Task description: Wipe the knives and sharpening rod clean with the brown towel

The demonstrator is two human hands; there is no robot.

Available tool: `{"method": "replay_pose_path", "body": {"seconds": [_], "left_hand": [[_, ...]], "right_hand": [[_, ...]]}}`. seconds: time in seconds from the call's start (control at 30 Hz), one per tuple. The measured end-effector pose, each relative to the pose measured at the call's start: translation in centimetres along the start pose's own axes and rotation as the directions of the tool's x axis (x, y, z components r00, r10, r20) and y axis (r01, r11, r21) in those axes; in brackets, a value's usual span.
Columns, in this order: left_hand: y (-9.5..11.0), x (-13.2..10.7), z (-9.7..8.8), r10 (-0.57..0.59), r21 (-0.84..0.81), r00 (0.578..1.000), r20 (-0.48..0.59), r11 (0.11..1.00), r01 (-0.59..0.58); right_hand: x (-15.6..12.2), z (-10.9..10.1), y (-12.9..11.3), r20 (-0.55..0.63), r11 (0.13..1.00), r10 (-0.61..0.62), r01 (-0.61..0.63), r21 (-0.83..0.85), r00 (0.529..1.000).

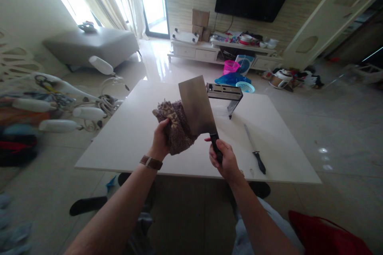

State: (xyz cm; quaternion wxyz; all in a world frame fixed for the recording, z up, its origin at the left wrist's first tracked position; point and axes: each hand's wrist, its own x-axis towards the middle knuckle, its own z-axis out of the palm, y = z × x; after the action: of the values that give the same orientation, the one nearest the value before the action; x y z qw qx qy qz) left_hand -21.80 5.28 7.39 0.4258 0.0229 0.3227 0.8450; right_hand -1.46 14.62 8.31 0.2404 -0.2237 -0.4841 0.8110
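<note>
My right hand (225, 158) is wrapped round the black handle of a cleaver (196, 105), whose broad blade points up and away to the left. My left hand (161, 139) grips a brown, fuzzy cloth (181, 137) with a paler patterned strip. Part of the cloth lies behind the blade's left edge; whether it presses on the steel I cannot tell. Both are held above the white table (119, 151). To the right, a honing steel (255, 149) with a black handle lies on the tabletop. Behind the cleaver stands a knife block (225, 92) with a slotted top and clear sides.
A light blue basket (245, 86) and a dark blue bag (232, 79) are beyond the table's far edge. White lamp arms (86, 111) crowd the left side. A red bag (323, 233) is at the lower right. A low TV cabinet (196, 52) runs along the back wall.
</note>
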Motion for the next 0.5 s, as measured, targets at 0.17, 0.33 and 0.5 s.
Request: {"method": "replay_pose_path", "body": {"seconds": [0.17, 0.33, 0.5], "left_hand": [[-0.7, -0.9, 0.6, -0.182, 0.051, 0.983, -0.029, 0.982, 0.184], [-1.2, -1.3, 0.4, -0.291, 0.144, 0.956, -0.023, 0.946, 0.292], [-1.6, -0.8, 0.2, -0.229, 0.183, 0.970, -0.083, 0.953, 0.240]], "right_hand": [[0.2, 0.4, 0.3, -0.010, 0.997, 0.059, -0.059, -0.040, 0.998], [0.6, 0.7, 0.8, -0.019, 0.992, 0.100, -0.101, -0.073, 0.995], [0.6, 0.5, 1.2, 0.033, 0.982, 0.133, -0.127, -0.142, 0.991]]}}
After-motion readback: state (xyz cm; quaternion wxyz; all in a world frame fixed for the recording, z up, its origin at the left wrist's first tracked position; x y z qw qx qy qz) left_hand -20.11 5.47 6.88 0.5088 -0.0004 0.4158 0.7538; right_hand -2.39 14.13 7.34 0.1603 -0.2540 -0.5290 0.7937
